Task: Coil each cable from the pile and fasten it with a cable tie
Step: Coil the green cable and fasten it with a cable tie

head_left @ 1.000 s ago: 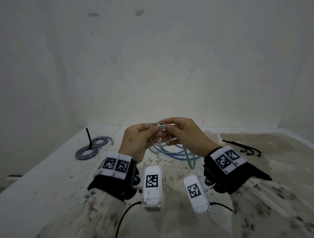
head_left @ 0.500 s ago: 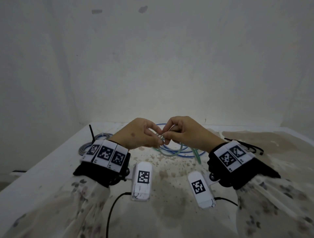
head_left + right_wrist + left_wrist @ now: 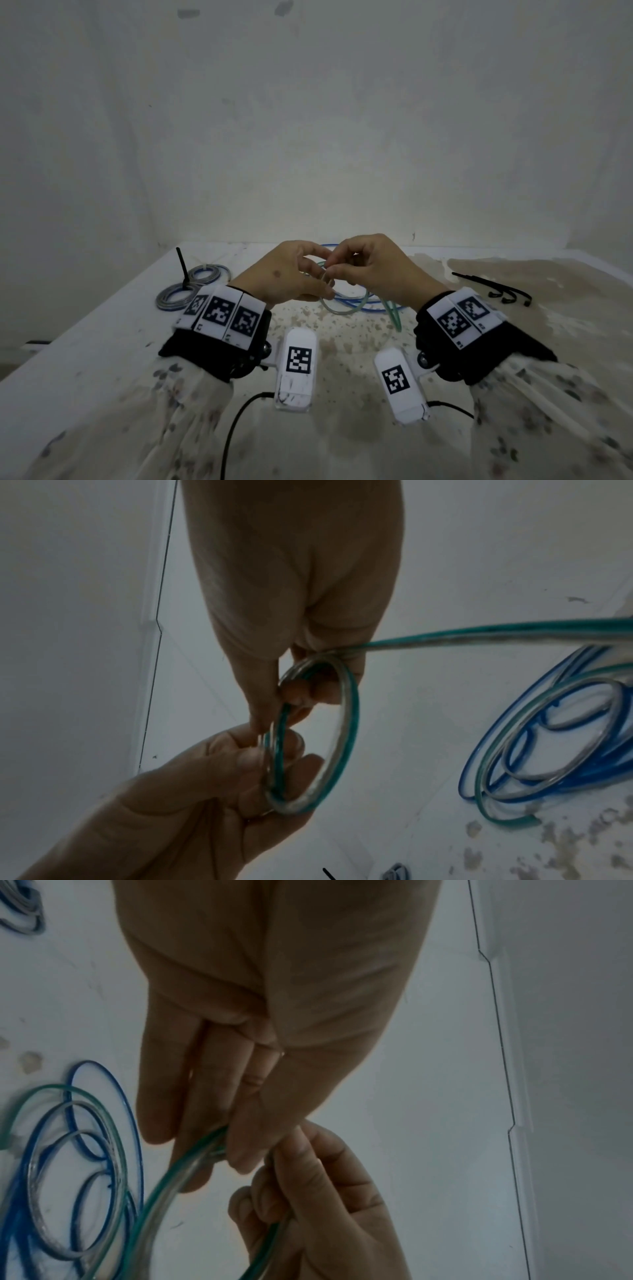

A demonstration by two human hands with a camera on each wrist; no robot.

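Note:
A green-and-clear cable (image 3: 346,723) is wound into a small loop held between both hands above the table. My left hand (image 3: 323,279) pinches the loop's lower side between thumb and fingers (image 3: 253,758). My right hand (image 3: 339,270) pinches its upper side with curled fingers (image 3: 301,693). From the right hand the cable's loose length (image 3: 496,633) runs off to the pile. The pile of blue and green cables (image 3: 371,306) lies loose on the table just beyond the hands, also in the left wrist view (image 3: 103,1150).
Two grey-blue coiled cables (image 3: 186,291) lie at the far left, with a black tie end (image 3: 182,265) sticking up. Several black cable ties (image 3: 493,291) lie at the far right. The white table (image 3: 102,349) is stained and meets a wall behind.
Both hands have come closer together and dropped a little toward the pile. The loop, held up open a second ago, is now pinched tight between the fingertips.

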